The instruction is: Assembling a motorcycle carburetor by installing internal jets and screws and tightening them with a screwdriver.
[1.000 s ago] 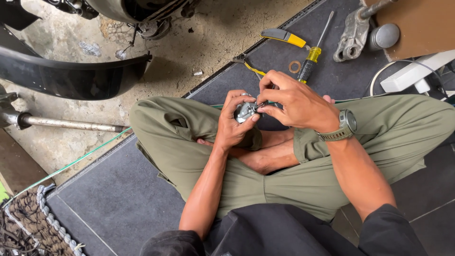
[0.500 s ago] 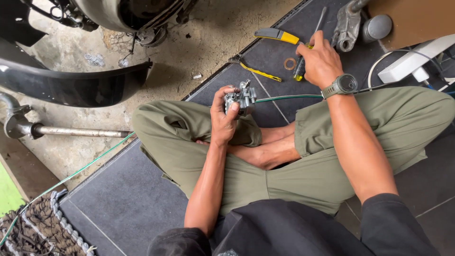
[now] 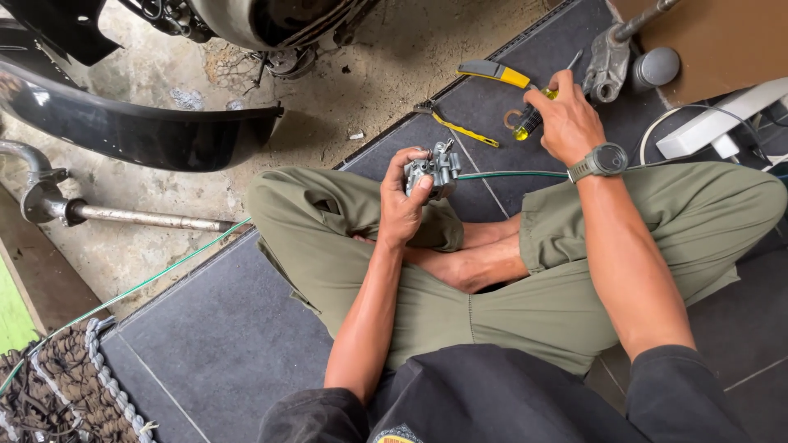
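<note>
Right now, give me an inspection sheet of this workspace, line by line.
Surface: dark floor mat beside bare concrete floor.
Job's things: small metal carburetor held over the knee; screwdriver with yellow and black handle on the mat.
Clutter: yellow-handled pliers, thin yellow tool, metal part, grey cap.
Grippers: left hand grips the carburetor; right hand closes on the screwdriver.
Cables: green cable runs from the carburetor; white cord by the white box.
Surroundings: black fender, exhaust pipe, woven rug.
</note>
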